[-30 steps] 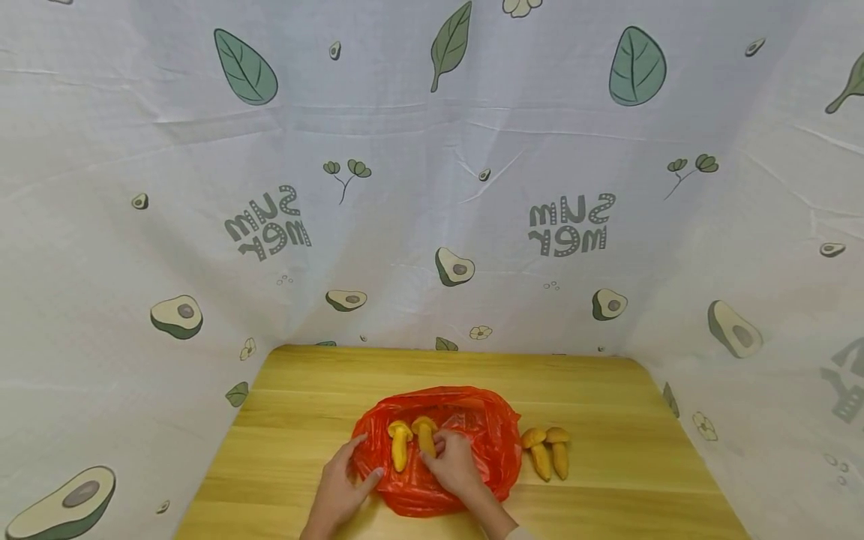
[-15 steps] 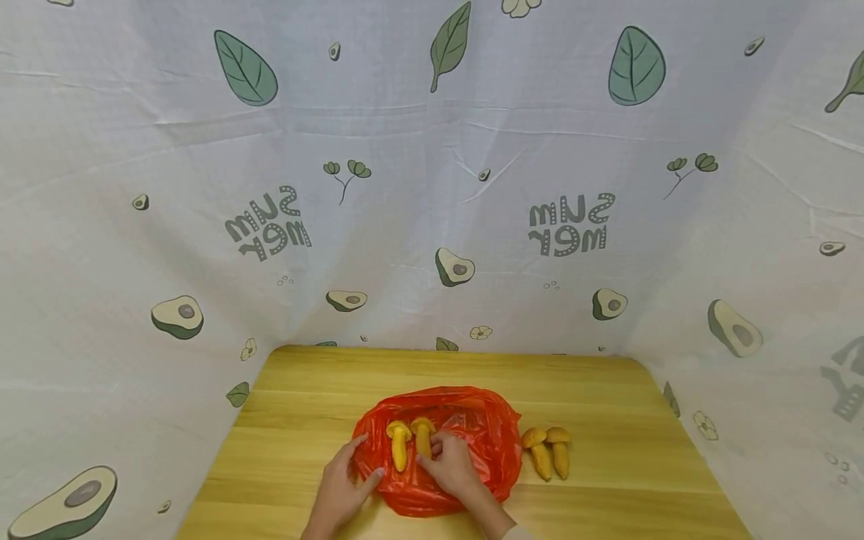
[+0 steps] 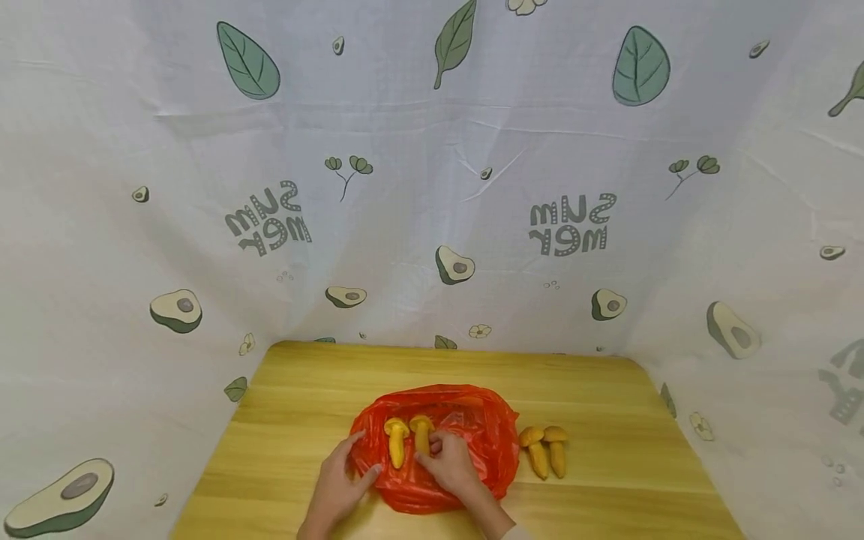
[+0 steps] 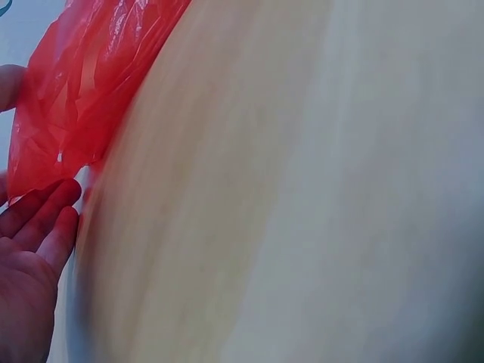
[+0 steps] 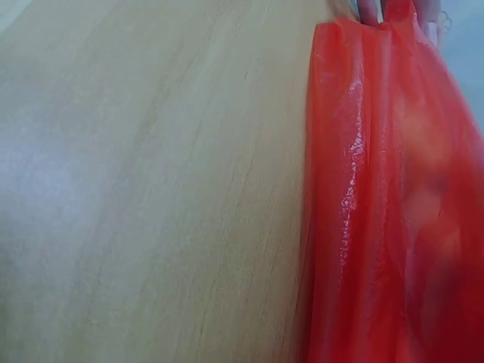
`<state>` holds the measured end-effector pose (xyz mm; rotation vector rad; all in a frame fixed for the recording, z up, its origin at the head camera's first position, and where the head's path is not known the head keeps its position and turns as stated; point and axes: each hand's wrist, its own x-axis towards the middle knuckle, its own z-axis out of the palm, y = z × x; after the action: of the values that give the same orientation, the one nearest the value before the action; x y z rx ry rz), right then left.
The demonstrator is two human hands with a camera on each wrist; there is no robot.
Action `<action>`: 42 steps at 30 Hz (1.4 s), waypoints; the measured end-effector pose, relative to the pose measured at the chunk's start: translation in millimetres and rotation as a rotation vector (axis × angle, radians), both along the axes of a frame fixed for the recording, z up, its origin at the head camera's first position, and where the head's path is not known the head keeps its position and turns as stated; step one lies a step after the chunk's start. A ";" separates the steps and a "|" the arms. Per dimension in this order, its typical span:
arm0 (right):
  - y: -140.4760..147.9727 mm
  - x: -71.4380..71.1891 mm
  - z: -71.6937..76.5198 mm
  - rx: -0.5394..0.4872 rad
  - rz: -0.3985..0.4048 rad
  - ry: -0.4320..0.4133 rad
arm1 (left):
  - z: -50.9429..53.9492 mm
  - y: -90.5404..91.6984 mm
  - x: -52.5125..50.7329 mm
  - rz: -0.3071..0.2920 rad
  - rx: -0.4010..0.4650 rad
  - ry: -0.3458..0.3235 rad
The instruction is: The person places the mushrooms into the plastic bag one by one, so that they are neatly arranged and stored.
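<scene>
In the head view a crumpled red plastic bag (image 3: 496, 450) lies with its mouth spread. Two yellow toy-like mushrooms show side by side at its left part: a left mushroom (image 3: 397, 446) and a right mushroom (image 3: 422, 435). My right hand (image 3: 451, 463) reaches over the bag and pinches the right mushroom's stem. My left hand (image 3: 337, 480) touches the bag's left side, thumb and fingers spread apart. The left wrist view shows that hand's fingers (image 4: 57, 234) fairly straight against the red film. In the right wrist view the bag (image 5: 355, 189) hides most of the right hand.
Two more yellow-brown mushrooms (image 3: 547, 452) lie together on the wooden table (image 3: 607, 405) just right of the bag. An orange shape shows dimly at the bag's back. A white curtain (image 3: 405, 225) printed with avocados and leaves surrounds the table's back and sides.
The whole head view shifts slightly. Over the last second my right hand moves a little to the left with the right mushroom, nearer the left mushroom. My left hand stays at the bag's side.
</scene>
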<state>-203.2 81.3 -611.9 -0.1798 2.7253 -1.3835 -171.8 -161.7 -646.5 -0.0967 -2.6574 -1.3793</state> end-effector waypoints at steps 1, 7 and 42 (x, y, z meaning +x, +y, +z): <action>-1.6 1.2 0.1 -0.012 0.000 -0.006 | -0.2 -2.0 0.3 0.001 -0.005 0.001; 0.0 4.3 2.6 -0.012 0.000 -0.009 | -1.4 -4.6 0.5 -0.019 -0.008 0.022; 75.0 4.9 42.4 -0.005 -0.080 0.210 | -1.4 1.6 -1.8 -0.008 -0.010 -0.005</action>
<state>-198.3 156.3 -569.5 -0.2307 2.9290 -1.4699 -173.6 -160.1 -647.9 -0.1058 -2.6710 -1.3708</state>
